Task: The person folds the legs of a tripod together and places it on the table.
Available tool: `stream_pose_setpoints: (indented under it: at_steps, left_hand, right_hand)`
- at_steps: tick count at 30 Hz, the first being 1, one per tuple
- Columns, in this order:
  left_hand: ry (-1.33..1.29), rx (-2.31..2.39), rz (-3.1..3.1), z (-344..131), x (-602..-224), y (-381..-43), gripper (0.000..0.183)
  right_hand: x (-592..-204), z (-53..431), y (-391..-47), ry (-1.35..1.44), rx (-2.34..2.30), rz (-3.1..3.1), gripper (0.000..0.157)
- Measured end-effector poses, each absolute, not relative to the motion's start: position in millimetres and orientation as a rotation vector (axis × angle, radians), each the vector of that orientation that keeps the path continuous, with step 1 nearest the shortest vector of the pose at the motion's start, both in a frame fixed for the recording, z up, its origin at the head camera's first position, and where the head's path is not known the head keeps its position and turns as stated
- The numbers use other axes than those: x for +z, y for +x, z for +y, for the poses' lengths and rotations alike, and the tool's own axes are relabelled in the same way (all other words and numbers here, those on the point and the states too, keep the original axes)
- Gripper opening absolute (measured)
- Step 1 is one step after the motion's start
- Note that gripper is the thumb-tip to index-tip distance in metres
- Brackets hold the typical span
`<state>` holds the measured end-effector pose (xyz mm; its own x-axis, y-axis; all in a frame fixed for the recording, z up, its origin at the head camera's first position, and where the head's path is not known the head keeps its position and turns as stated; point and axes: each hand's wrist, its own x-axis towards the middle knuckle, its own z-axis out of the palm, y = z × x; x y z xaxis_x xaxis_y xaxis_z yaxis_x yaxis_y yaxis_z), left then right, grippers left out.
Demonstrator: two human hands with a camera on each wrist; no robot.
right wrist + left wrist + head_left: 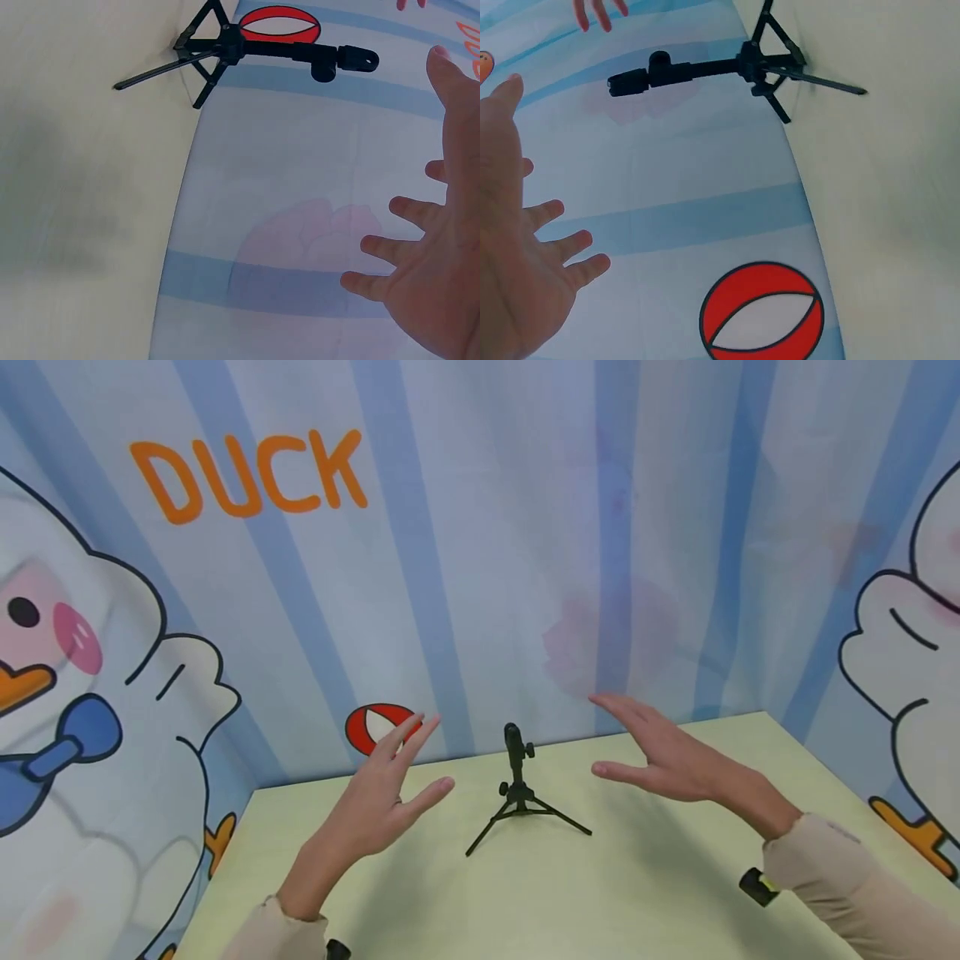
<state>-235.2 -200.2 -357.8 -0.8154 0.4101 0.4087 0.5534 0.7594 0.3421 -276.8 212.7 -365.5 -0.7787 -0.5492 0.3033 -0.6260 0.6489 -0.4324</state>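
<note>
Beige, softly creased sleeves (847, 872) lead to the left hand (375, 806) and right hand (671, 760), both raised and empty, fingers extended, thumbs spread apart. Between the hands, touching neither, a slim black tripod (516, 767) with small knobs and thin splayed legs stands upright on the smooth, pale yellow tabletop (525, 893). Beyond the hands rises a blue-striped, faintly wrinkled backdrop (495, 568), its printed red-and-white ball (357, 731) partly covered, in the head view, by the left hand.
</note>
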Motion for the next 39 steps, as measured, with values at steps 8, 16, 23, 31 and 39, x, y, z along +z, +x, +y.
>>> stream_pose_setpoints:
  at_steps: [8,16,23,31,39]
  left_hand:
    - [-0.74,-1.025,-2.516,-179.3,-377.1,-245.5,0.067]
    - [-0.764,-1.266,-2.363,-149.4,-396.8,-256.5,0.058]
    - [-0.764,-1.438,-2.229,-125.5,-414.1,-266.9,0.052]
    - [-0.744,-1.539,-2.109,-103.5,-432.0,-283.1,0.05]
    - [-0.751,-1.562,-1.99,-88.3,-446.3,-296.2,0.049]
  right_hand:
    - [-383.4,200.3,-284.5,0.921,1.11,-2.667,0.079]
    - [-412.9,189.0,-296.9,0.876,1.419,-2.616,0.062]
    - [-438.0,176.6,-300.6,0.837,1.544,-2.639,0.058]
    - [-462.7,160.4,-304.2,0.823,1.593,-2.662,0.053]
    - [-480.6,151.8,-306.4,0.945,1.684,-2.631,0.04]
